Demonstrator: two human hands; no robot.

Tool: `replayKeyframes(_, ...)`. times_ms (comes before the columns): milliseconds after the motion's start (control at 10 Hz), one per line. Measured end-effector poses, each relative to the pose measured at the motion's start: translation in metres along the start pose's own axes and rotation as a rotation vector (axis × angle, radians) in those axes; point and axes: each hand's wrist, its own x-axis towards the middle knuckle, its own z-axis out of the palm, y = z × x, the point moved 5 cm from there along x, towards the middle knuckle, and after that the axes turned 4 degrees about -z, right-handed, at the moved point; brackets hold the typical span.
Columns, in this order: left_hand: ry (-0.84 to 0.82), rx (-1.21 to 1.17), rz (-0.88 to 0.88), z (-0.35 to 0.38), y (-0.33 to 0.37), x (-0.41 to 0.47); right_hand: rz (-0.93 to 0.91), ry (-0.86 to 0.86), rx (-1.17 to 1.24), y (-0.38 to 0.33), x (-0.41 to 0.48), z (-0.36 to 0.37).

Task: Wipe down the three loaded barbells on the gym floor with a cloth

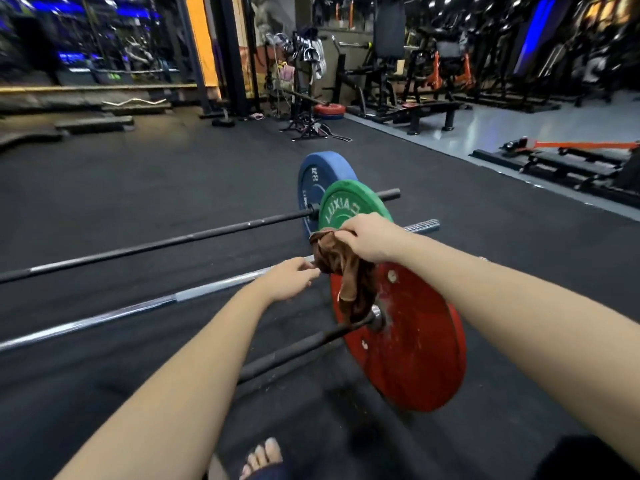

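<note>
Three barbells lie side by side on the black rubber floor. The nearest carries a red plate (412, 344), the middle silver bar (104, 315) a green plate (346, 206), the far black bar (145, 249) a blue plate (311, 178). My right hand (370, 240) grips a brown cloth (343, 271) that hangs over the top of the red plate. My left hand (294, 277) reaches toward the cloth's lower edge with loose fingers, fingertips at or just touching it, above the silver bar.
My bare foot (263, 459) shows at the bottom edge. Benches and racks (415, 105) stand at the back, a low sled frame (561, 161) on the right, and a red and blue plate stack (329, 110) lies far behind.
</note>
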Motion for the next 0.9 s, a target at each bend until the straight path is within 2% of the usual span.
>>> replayKeyframes(100,-0.050,0.003,-0.002,0.017,-0.019,-0.014,0.018,-0.029,-0.117,-0.007,-0.010,0.038)
replayKeyframes(200,-0.116,-0.141,-0.065,0.030,-0.032,-0.019,0.056,0.032,-0.088,-0.001,-0.024,0.057)
replayKeyframes(300,-0.264,-0.314,-0.115,0.048,-0.031,-0.024,0.091,0.215,0.158,0.009,-0.031,0.056)
replayKeyframes(400,-0.146,-0.286,-0.028,0.055,-0.016,-0.009,0.093,0.345,0.303,0.018,-0.031,0.045)
replayKeyframes(500,0.183,-0.404,-0.030,0.039,-0.005,0.014,0.102,0.451,0.334,0.034,-0.034,0.034)
replayKeyframes(600,0.357,-0.203,0.058,0.033,-0.004,0.022,0.155,0.389,0.293,0.051,-0.046,0.040)
replayKeyframes(700,0.164,0.123,0.137,0.061,-0.014,0.026,0.196,0.139,0.254,0.062,-0.058,0.069)
replayKeyframes(800,-0.172,0.418,0.074,0.096,-0.038,0.019,0.210,-0.255,0.132,0.062,-0.076,0.115)
replayKeyframes(900,-0.057,0.387,0.071,0.088,-0.034,0.031,0.174,-0.234,0.017,0.065,-0.071,0.113)
